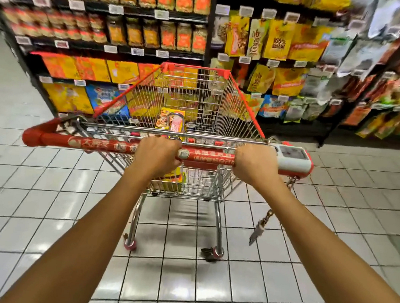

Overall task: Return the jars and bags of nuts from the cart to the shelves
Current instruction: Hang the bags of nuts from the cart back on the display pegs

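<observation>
Left hand point(157, 154) and right hand point(255, 164) grip the handle point(99, 143). A yellow bag point(164, 115), perhaps nuts, lies in the cart point(240, 111) at its near edge.

Motion blur smears the shelves point(113, 27) and their price tags point(115, 9), print unreadable. The handle point(99, 144), left hand point(157, 154) and right hand point(255, 164) hide much of the packets point(171, 120) in the cart point(235, 111); the fingers point(163, 143) curl out of sight behind the bar. The bottom edge cuts both forearms point(97, 227).

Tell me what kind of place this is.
Most likely a supermarket aisle: shelves of packaged snacks with price tags, and a wire shopping cart whose red handle the left hand and right hand grip.
</observation>
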The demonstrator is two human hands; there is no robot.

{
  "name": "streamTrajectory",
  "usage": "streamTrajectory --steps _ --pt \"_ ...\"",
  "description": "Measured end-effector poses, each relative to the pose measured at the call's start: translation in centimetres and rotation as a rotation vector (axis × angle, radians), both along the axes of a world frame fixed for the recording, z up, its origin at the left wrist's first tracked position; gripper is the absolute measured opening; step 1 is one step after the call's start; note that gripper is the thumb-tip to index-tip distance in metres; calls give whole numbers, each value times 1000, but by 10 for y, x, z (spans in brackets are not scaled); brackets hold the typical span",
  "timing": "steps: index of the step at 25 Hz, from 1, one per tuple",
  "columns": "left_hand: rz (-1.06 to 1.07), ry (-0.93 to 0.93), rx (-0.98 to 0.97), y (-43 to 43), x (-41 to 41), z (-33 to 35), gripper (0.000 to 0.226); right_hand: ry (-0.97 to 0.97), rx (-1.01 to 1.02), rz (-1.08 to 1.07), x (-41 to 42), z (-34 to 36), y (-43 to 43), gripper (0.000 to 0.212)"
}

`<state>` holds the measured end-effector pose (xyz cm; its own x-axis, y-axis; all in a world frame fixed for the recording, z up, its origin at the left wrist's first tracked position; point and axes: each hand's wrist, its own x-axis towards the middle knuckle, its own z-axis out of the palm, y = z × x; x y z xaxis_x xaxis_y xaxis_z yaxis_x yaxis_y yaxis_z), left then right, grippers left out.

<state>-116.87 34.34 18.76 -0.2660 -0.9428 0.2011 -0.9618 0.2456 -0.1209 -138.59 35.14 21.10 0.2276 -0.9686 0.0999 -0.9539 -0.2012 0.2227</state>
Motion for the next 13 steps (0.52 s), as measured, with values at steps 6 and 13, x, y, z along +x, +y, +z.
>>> streamTrajectory --steps 6,13 --pt "-1 -38 -59 17 -20 -1 36 40 -42 68 -29 -3 14 20" --pt "139 9 300 46 -58 41 49 25 118 177 -46 13 25 18"
